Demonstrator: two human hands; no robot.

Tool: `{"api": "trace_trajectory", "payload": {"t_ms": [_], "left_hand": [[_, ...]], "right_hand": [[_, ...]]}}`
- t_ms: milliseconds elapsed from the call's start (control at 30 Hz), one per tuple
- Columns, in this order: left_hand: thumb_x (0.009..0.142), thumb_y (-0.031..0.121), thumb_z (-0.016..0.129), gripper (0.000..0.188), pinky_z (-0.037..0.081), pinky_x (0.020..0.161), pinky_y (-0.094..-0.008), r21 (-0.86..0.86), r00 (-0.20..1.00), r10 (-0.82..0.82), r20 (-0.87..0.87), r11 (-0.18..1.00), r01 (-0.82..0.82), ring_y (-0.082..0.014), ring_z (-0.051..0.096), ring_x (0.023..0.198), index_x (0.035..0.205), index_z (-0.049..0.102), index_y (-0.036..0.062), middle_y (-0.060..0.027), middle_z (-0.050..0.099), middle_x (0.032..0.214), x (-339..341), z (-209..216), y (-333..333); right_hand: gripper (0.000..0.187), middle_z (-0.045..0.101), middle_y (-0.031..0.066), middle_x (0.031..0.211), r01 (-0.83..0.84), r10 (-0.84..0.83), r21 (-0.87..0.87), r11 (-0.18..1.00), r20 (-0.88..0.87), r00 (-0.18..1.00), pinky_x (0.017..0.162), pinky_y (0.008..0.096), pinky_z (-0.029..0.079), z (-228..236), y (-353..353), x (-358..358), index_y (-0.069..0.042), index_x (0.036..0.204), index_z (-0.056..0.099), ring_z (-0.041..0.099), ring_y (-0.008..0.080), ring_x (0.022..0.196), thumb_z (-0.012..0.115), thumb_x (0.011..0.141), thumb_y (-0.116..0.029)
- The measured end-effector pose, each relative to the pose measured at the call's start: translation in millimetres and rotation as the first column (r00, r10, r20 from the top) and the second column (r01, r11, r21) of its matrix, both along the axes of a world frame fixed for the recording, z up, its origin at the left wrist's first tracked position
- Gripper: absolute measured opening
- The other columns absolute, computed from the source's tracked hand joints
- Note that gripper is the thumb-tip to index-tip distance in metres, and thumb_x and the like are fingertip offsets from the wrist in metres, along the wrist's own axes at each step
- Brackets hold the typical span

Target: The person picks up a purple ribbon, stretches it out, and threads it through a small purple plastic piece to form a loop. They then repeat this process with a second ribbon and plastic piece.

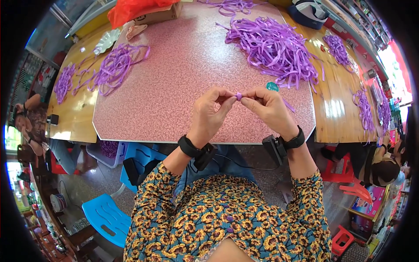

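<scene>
Between my two hands, just above the pink speckled tabletop (174,70), is a small folded or knotted piece of purple ribbon (238,96). My left hand (210,108) pinches its left side between thumb and index finger. From the other side my right hand (267,109) pinches it the same way, thumb tip close to the left one. A loose purple ribbon end (288,105) shows beyond my right hand; whether it belongs to the held piece is hidden. Past my hands, toward the far right, lies a big tangled heap of purple ribbon (275,50).
A smaller ribbon pile (118,67) lies at the table's left. A round green sticker (272,86) is near my right hand. At the far edge stands a cardboard box (159,15) under a red plastic bag (137,11). A blue chair (107,216) stands lower left; people sit at both sides.
</scene>
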State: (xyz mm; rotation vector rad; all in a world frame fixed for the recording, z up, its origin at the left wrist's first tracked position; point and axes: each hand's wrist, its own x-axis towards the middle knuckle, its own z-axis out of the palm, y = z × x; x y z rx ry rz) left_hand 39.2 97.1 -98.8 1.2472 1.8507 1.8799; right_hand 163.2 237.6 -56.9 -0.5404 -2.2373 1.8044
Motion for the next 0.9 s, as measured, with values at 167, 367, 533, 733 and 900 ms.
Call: {"api": "trace_trajectory", "payload": {"t_ms": [167,367,533,733,900], "left_hand": [[0.088,0.001,0.065,0.007,0.052,0.065,-0.0251,0.011,0.99,-0.055,0.129,0.998,0.054,-0.0123,0.066,0.073,0.094,0.063,0.0,-0.0067,0.066,0.081,1.4,-6.0,0.2],[0.093,0.002,0.059,0.01,0.053,0.074,-0.0232,-0.047,0.96,-0.113,0.257,0.99,0.129,-0.0108,0.064,0.083,0.102,0.061,-0.0031,-0.0061,0.065,0.093,1.7,-7.2,-3.9],[0.094,0.003,0.06,0.009,0.053,0.074,-0.0229,-0.079,0.953,-0.104,0.283,0.988,0.131,-0.0104,0.064,0.083,0.101,0.06,-0.0021,-0.0056,0.065,0.092,3.0,-9.4,-3.3],[0.095,0.007,0.059,0.01,0.053,0.072,-0.0226,-0.084,0.917,-0.105,0.384,0.985,0.148,-0.0096,0.064,0.081,0.101,0.059,-0.0011,-0.0045,0.065,0.088,3.5,-12.1,-5.2],[0.096,0.011,0.058,0.013,0.052,0.073,-0.0228,-0.133,0.914,-0.085,0.396,0.98,0.148,-0.0094,0.063,0.081,0.101,0.059,-0.001,-0.004,0.065,0.087,6.4,-12.1,-7.4]], "right_hand": [[0.016,0.057,-0.0072,0.077,0.001,0.0,0.017,1.0,-0.051,0.999,0.057,0.0189,0.034,-0.4,-1.2,-0.9,-0.001,0.102,0.07,0.044,-0.0002,0.068,0.066,0.09,-0.011],[0.016,0.059,-0.0047,0.08,-0.018,0.018,-0.009,1.0,0.032,0.999,0.058,0.0185,0.036,1.1,2.4,1.1,0.0,0.103,0.069,0.047,0.0006,0.068,0.063,0.091,-0.01],[0.017,0.061,-0.0017,0.081,-0.026,0.03,0.147,0.989,-0.02,0.999,0.06,0.0192,0.042,-8.6,1.5,-5.9,0.0,0.104,0.067,0.052,0.0022,0.07,0.061,0.093,-0.012],[0.014,0.059,-0.0005,0.082,-0.044,0.042,0.017,0.999,0.107,0.993,0.061,0.0193,0.042,-9.5,2.0,-5.8,0.001,0.101,0.062,0.052,0.0037,0.071,0.059,0.093,-0.01],[0.013,0.059,-0.0006,0.084,-0.104,0.103,0.096,0.99,0.009,0.995,0.061,0.0199,0.041,-12.4,-1.9,-7.3,0.001,0.101,0.062,0.049,0.0032,0.074,0.059,0.091,-0.007]]}}
